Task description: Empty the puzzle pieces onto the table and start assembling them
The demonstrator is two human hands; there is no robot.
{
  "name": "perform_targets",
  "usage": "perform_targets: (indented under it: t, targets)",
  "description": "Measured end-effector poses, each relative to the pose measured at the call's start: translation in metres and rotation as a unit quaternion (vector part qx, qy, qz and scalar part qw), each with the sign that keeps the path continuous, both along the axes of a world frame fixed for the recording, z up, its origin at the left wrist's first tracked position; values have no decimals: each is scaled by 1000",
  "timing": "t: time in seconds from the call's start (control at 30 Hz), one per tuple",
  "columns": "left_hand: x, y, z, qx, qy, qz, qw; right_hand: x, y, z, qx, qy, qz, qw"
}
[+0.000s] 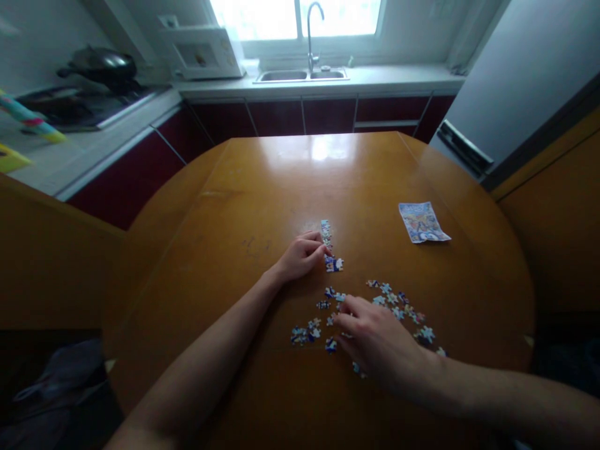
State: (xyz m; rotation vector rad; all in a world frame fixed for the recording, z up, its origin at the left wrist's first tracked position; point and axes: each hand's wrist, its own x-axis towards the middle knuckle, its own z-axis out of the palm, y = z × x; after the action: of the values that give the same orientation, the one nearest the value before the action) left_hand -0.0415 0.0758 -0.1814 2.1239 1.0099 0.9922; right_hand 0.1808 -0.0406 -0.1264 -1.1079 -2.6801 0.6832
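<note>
My left hand (304,253) rests on the table with its fingers curled together at a narrow strip of joined jigsaw pieces (327,230), covering part of it. At the strip's near end lies a wider joined section (334,264), close to the fingertips. My right hand (368,331) hovers low over loose jigsaw pieces (397,312), fingers bent and apart, with no piece visible between them. Some pieces lie beneath that hand and are partly hidden. A small cluster of pieces (304,334) sits to its left.
A creased printed picture sheet (424,222) lies on the right of the wooden table (262,181). Beyond the table are a counter with a sink (284,76), a microwave (204,53) and a stove with a pan (100,62). A fridge (525,81) stands at the right.
</note>
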Motion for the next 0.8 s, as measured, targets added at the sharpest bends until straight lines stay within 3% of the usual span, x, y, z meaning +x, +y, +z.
perform_targets:
  t: [0.2,0.47,0.67,0.8]
  targets:
    - [0,1,-3,-2,13,31,999,-7,-28,-28,50,-33,-20,998]
    - [0,2,-4,7,18,42,999,-8,-36,-39,68,-42,-41,996]
    - [-2,6,-10,20,23,118,993,-9,-38,-47,80,-24,-38,996]
    - [-2,6,-10,14,19,152,988,-8,-35,-44,31,26,-18,999]
